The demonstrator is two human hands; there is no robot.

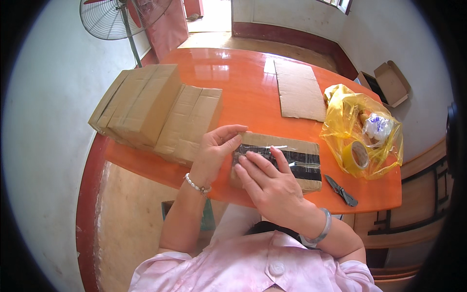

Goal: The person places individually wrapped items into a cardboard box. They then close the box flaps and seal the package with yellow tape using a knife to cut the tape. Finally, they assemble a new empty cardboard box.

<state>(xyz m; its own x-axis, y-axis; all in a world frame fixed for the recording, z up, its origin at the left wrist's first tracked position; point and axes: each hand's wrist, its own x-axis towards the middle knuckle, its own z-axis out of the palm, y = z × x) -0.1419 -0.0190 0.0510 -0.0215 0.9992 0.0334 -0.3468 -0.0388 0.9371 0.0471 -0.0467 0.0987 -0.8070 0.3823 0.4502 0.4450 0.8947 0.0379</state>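
Note:
A small cardboard box [308,148] lies on the orange table right in front of me. Black tape strips [305,158] and shiny clear tape run along its top. My right hand [271,175] rests palm down on that top, its fingers stretched across the taped surface. At the box's far left corner is my left hand [222,146], thumb and fingers apart, the thumb tip close to the top edge. Whether it presses on the box cannot be made out. A folding knife [341,190] with its blade out lies to the right of the box.
Cardboard boxes [146,102] and a lower one [193,120] stand at the table's left. A flat cardboard sheet [301,91] lies towards the back. On the right, a yellow plastic bag [343,120] sits with a yellow tape roll [355,157]. A fan [122,18] stands behind.

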